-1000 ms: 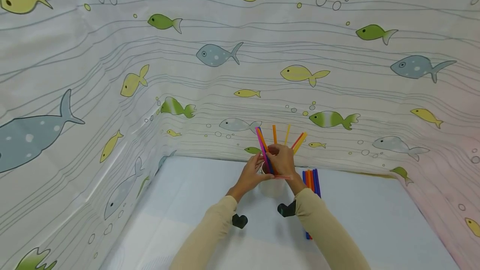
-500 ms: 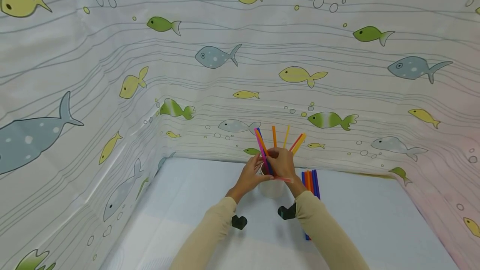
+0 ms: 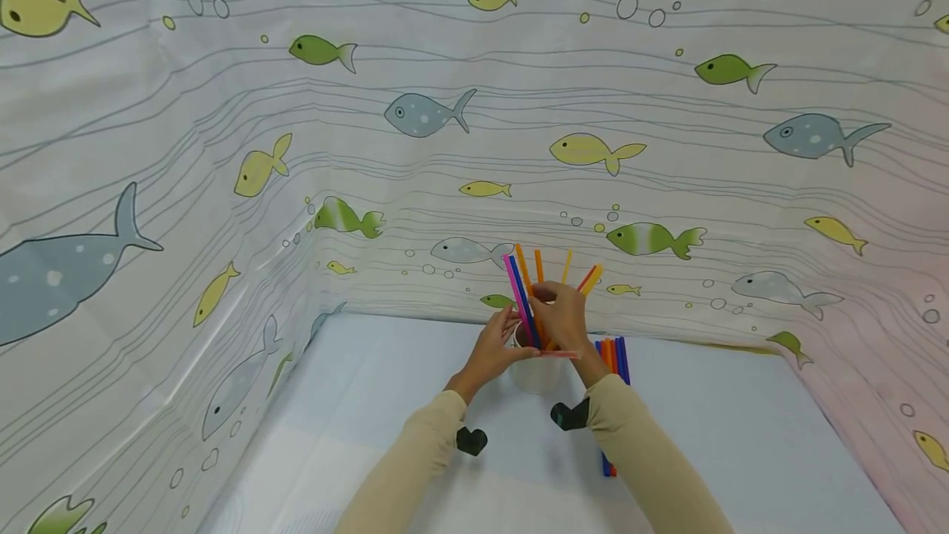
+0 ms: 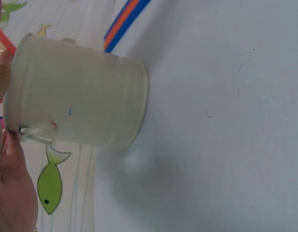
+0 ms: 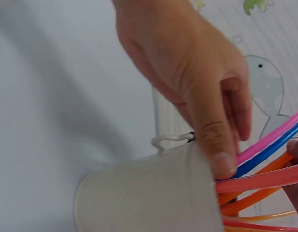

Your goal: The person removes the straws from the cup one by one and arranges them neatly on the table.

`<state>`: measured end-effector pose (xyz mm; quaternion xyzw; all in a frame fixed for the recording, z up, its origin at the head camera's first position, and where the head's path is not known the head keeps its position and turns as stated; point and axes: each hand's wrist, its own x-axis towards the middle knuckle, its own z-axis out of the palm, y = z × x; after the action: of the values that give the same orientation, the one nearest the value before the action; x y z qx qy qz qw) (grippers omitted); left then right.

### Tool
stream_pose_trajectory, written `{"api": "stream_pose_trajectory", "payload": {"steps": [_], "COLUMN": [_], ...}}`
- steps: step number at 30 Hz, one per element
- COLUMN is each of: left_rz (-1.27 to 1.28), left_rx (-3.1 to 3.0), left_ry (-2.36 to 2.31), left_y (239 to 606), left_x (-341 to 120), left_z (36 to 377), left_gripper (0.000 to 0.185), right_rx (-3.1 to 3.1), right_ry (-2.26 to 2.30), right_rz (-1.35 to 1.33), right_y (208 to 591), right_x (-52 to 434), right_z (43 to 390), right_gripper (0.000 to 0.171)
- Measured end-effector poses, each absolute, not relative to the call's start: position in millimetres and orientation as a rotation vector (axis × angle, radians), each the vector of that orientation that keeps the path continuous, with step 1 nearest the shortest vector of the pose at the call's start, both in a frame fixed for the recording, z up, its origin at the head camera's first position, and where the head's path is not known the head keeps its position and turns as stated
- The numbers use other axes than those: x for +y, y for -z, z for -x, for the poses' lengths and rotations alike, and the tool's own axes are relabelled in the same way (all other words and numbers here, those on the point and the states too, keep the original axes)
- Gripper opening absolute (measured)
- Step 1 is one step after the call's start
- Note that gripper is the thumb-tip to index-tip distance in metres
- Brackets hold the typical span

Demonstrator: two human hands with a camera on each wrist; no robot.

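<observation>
A white cup point(image 3: 535, 376) stood on the pale tabletop point(image 3: 712, 443), close to the fish-printed curtain point(image 3: 222, 147) behind it. Both hands met at the cup's rim. The left hand point(image 3: 495, 342) held the cup from its left side, thumb pressed against the wall just below the rim and the fingers curled round the far side, as the right wrist view showed plainly. The right hand point(image 3: 562, 316) sat over the cup's mouth with its fingers closed round a bunch of straws point(image 3: 523, 291) that stood in the cup and fanned upward: pink, blue, orange, yellow and red. One red straw point(image 3: 558, 354) lay across the rim under that hand.

Just to the right of the cup, a second bundle of straws point(image 3: 612, 357) in blue, orange and red lay flat on the tabletop, partly hidden beneath the right forearm. A small wire loop point(image 5: 171, 139) stuck out from the cup near its rim.
</observation>
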<state>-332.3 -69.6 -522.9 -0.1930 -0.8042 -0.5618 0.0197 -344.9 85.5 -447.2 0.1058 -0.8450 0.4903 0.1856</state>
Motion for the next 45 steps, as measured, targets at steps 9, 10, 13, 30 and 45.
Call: {"api": "stream_pose_trajectory", "payload": {"steps": [9, 10, 13, 30, 45], "left_rz": [0.591, 0.593, 0.602, 0.582, 0.563], "left_rx": [-2.499, -2.5, -2.494, -2.496, -2.51], "left_ry": [1.754, 1.758, 1.763, 1.765, 1.765], "left_y": [521, 520, 520, 524, 519], "left_x": [-69, -69, -70, -73, -71], "left_z": [333, 333, 334, 333, 328], "left_gripper": [0.097, 0.098, 0.097, 0.1, 0.101], "right_rx": [-2.288, -2.266, -2.21, -2.082, -2.146], "right_ry": [-1.361, -1.363, -1.367, -1.337, -1.235], "right_rz": [-0.289, -0.297, -0.32, -0.355, -0.156], "right_y": [412, 408, 396, 357, 369], "right_x": [92, 93, 95, 124, 181], "right_z": [341, 341, 339, 330, 314], "right_gripper": [0.022, 0.022, 0.02, 0.02, 0.026]}}
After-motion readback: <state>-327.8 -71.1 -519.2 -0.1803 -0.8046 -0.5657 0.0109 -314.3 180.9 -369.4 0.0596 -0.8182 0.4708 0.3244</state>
